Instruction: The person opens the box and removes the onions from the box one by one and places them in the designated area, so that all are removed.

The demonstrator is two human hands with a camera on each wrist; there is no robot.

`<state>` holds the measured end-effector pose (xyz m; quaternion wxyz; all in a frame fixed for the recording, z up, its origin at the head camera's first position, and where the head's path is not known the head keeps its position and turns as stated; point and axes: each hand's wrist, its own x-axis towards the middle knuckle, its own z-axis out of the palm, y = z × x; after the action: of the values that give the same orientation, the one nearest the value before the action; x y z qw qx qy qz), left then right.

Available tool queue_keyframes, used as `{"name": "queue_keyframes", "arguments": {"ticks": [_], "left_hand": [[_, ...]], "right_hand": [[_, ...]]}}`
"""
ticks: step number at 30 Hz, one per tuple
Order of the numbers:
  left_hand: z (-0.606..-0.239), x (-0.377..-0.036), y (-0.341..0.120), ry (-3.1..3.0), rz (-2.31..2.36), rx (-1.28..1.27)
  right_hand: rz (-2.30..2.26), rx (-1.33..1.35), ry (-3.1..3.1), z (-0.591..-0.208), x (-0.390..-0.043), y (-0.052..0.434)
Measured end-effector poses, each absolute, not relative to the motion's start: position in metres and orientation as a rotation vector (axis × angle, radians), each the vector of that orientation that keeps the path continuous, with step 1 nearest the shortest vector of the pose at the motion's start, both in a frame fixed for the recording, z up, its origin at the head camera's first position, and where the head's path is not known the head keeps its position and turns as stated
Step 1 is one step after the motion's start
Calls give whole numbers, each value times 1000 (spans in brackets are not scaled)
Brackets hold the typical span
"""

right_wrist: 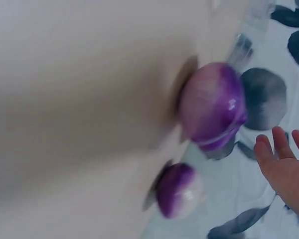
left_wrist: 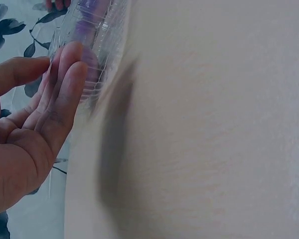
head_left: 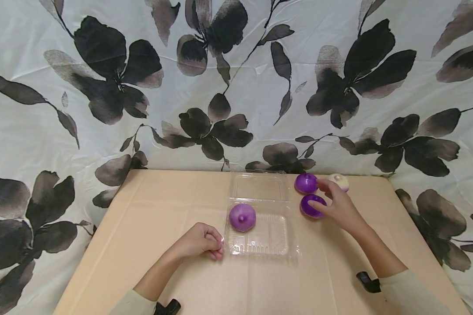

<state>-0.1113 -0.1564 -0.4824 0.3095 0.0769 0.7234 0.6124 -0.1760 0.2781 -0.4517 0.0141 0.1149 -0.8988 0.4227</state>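
Note:
A clear plastic clamshell container point(head_left: 260, 245) lies open in the middle of the tan table point(head_left: 161, 197). One purple onion point(head_left: 242, 217) sits in its near half. My left hand point(head_left: 214, 245) rests at the container's left edge. In the left wrist view its fingers point(left_wrist: 65, 84) lie fairly straight against the clear plastic point(left_wrist: 97, 30), thumb apart. Two more purple onions point(head_left: 306, 183) point(head_left: 312, 205) lie on the table right of the container, with a pale onion point(head_left: 339, 181) behind. My right hand point(head_left: 323, 197) hovers over the nearer purple onion point(right_wrist: 213, 105), fingers point(right_wrist: 281, 149) spread and holding nothing.
A white cloth with black flowers point(head_left: 236, 87) hangs behind the table and drapes around its sides. The table's far edge runs just behind the container's lid point(head_left: 260, 186). Black wrist mounts point(head_left: 368, 282) sit on both forearms.

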Motion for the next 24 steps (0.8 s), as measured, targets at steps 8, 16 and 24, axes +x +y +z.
{"name": "queue_keyframes", "arguments": {"ticks": [8,16,24], "left_hand": [[-483,-111,-157,1912,1616,214],[-485,-111,-156,1902,1624,216],[-483,-111,-156,1905,1628,208]], "right_hand": [[1308,612,-2777,-448,-176,238],[1254,842,-2798,-452,-182,205],[1119,986,-2855,-453,-183,177]]}}
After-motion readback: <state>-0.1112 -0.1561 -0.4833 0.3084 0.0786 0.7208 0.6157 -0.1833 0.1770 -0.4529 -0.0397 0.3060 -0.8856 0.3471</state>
